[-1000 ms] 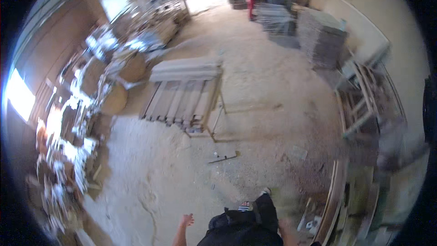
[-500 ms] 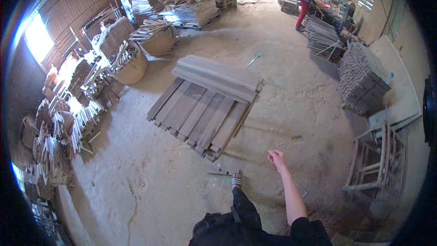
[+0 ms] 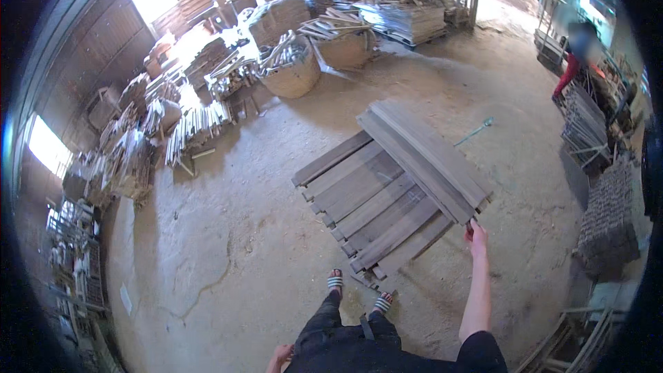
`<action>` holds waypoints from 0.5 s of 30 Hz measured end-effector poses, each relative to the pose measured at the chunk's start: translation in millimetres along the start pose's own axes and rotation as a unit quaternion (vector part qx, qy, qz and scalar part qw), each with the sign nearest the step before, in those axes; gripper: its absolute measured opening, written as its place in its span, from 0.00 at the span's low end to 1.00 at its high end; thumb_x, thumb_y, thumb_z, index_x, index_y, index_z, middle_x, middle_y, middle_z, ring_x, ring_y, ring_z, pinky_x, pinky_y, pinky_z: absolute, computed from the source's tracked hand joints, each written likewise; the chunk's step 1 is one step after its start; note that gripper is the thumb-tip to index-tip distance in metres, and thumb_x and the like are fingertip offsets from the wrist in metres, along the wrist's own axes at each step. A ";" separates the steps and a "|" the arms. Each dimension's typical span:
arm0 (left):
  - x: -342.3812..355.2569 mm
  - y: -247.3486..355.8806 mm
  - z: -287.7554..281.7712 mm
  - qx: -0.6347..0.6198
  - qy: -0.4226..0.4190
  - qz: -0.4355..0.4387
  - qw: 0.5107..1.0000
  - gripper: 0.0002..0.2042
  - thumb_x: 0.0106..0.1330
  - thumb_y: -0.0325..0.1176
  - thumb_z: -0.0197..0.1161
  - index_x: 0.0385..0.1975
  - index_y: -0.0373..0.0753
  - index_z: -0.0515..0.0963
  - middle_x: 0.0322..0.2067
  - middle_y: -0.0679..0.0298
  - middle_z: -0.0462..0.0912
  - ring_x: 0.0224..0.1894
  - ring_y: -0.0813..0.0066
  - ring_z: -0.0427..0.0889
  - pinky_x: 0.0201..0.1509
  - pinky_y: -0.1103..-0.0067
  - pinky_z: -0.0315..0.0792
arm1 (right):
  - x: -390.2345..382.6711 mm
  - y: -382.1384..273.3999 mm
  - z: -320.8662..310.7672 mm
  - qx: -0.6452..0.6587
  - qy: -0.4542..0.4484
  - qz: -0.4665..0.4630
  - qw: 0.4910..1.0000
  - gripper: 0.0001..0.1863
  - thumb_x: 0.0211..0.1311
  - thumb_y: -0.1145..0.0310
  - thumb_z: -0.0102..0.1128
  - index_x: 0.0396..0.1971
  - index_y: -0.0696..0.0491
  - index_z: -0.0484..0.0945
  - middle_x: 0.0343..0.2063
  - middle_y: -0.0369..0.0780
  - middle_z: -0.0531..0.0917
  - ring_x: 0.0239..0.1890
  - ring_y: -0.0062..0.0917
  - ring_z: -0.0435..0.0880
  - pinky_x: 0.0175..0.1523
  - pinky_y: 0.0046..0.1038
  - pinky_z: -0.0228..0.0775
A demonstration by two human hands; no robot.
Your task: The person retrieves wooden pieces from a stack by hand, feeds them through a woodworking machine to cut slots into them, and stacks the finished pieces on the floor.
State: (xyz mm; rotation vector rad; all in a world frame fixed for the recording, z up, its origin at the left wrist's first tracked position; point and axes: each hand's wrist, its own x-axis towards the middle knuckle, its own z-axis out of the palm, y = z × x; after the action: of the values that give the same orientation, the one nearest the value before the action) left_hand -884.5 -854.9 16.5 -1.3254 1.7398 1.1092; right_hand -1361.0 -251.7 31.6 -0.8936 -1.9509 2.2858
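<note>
A stack of brown wooden boards (image 3: 376,193) lies on the floor in front of me. Several boards lie side by side in the lower layer, and longer ones rest crosswise over their far right ends. At the near right end of the top layer, my right hand (image 3: 476,234) has its fingers closed on the end of a wooden board (image 3: 442,183); the fingertips are partly hidden. My left hand (image 3: 282,354) hangs low beside my hip, away from the boards. Its fingers are too small and partly hidden to read.
Baskets of wood scraps (image 3: 293,72) and heaps of offcuts (image 3: 197,128) line the left and back. A green-handled tool (image 3: 476,130) lies beyond the stack. A person (image 3: 577,62) stands at far right near piled slats (image 3: 583,124); a block stack (image 3: 608,217) and wooden frame (image 3: 577,342) are nearer.
My view has turned right, and I am nearer the boards. My right hand has moved from above the floor to the top board's end. My left hand has come into view.
</note>
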 end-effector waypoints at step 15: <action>172.5 387.6 -99.8 0.298 -0.343 0.347 0.820 0.21 0.74 0.49 0.55 0.48 0.38 0.82 0.40 0.64 0.86 0.43 0.75 0.83 0.49 0.76 0.76 | -369.4 122.9 199.1 -0.007 0.151 0.033 0.988 0.06 0.66 0.71 0.63 0.31 0.56 0.78 0.26 0.35 0.82 0.29 0.19 0.81 0.38 0.23 0.75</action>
State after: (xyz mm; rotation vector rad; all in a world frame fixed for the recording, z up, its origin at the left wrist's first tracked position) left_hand -1305.0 -967.0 -8.0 0.1480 1.7701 1.0653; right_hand -1092.1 -592.5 84.5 -1.2380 -1.8356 2.0232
